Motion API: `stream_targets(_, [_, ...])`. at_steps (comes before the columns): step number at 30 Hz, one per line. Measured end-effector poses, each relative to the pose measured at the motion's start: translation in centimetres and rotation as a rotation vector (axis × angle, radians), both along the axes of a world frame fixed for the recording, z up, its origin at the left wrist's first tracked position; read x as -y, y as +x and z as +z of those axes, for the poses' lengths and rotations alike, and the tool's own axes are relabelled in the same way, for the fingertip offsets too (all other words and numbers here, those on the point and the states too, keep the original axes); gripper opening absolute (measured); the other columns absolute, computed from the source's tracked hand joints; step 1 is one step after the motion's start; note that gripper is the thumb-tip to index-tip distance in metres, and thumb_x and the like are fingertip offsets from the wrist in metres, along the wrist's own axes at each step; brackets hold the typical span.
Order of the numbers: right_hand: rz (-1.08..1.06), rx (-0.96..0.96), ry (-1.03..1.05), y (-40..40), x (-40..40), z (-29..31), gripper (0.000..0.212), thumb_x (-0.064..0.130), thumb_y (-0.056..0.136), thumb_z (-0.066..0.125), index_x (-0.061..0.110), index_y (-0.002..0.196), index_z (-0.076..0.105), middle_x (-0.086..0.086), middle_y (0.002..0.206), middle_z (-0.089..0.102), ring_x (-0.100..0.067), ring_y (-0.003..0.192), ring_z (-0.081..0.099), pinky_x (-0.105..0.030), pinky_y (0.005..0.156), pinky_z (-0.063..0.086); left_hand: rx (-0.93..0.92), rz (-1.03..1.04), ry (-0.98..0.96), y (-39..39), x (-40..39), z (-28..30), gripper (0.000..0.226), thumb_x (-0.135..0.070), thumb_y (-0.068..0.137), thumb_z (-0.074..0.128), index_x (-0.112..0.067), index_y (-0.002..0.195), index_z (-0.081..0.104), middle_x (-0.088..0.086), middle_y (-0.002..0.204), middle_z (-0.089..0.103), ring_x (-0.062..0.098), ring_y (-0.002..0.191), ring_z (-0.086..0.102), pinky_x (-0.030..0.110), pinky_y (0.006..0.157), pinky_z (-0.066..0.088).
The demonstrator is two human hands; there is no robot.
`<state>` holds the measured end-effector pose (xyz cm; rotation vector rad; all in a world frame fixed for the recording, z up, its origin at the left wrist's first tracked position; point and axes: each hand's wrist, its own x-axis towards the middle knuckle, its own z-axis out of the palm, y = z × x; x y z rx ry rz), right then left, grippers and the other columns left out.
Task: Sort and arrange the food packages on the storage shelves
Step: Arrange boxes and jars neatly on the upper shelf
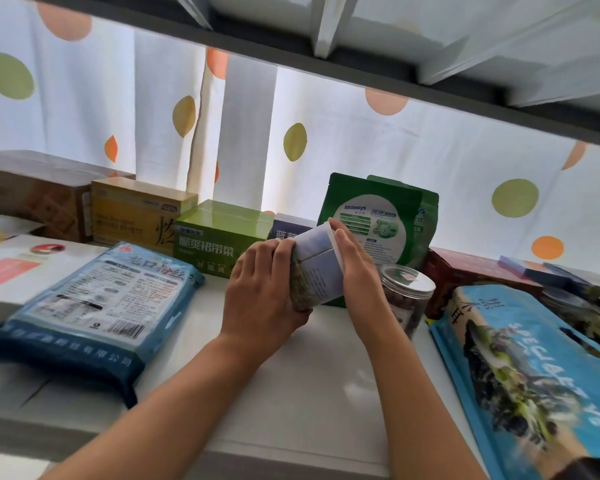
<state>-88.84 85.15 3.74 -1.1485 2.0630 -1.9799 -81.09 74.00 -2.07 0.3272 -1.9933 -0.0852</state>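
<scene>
A labelled jar [317, 268] with a white lid is held tilted just above the white shelf [291, 393], left hand [264, 292] gripping its base, right hand [355, 268] wrapped round its lid end. Green seaways pouches [378, 216] stand behind; a clear plastic jar [407, 292] stands just right.

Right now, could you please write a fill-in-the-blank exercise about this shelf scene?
1. Both hands hold one labelled ___ of dried food, tilted.
2. Behind the left hand stands a green cardboard box, beside a ___ cardboard box.
3. The clear plastic jar stands ___ the green seaways pouch.

Missing words: jar; yellow; in front of
</scene>
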Motion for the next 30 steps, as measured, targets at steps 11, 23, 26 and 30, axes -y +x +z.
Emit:
stream_targets(11, [-0.018,0.0,0.027,1.3,-0.3,0.8,0.033,0.057,0.095,0.045,0.086,0.081,0.05,0.007,0.141,0.048,-0.018,0.132,0.047,-0.05,0.113,0.042,-0.033,-0.02,-0.035,0.3,-0.1,0.1,0.096,-0.046,0.053,0.087,-0.011,0.13,0.042,0.013,0.12,0.057,0.031,0.108,0.056,0.042,0.09,0.052])
stream_targets(23, [-0.023,0.027,-0.032,0.5,-0.6,0.5,0.039,0.054,0.098,0.051,0.037,0.133,0.06,0.004,0.135,0.057,-0.011,0.12,0.056,-0.032,0.098,0.052,0.007,-0.077,0.134,0.3,-0.8,0.1,0.103,-0.048,0.047,0.091,-0.018,0.131,0.04,0.005,0.12,0.056,0.023,0.105,0.052,0.035,0.087,0.048])
stream_targets(26, [-0.087,-0.051,-0.089,-0.1,-0.7,0.2,0.054,0.058,0.091,0.044,0.027,0.13,0.064,0.007,0.123,0.062,-0.009,0.114,0.058,-0.031,0.094,0.052,-0.001,-0.145,0.29,0.0,-1.8,0.3,0.101,-0.05,0.049,0.09,-0.021,0.131,0.038,-0.001,0.121,0.053,0.017,0.109,0.047,0.029,0.091,0.035])
stream_targets(30, [-0.197,-0.166,-0.082,-1.2,-0.8,-0.2,0.036,0.037,0.107,0.039,0.018,0.114,0.069,0.009,0.11,0.064,0.006,0.104,0.056,-0.018,0.091,0.046,0.011,-0.264,0.565,0.0,-1.6,0.0,0.102,-0.05,0.054,0.091,-0.024,0.131,0.03,-0.007,0.116,0.043,0.014,0.111,0.045,0.031,0.093,0.045])
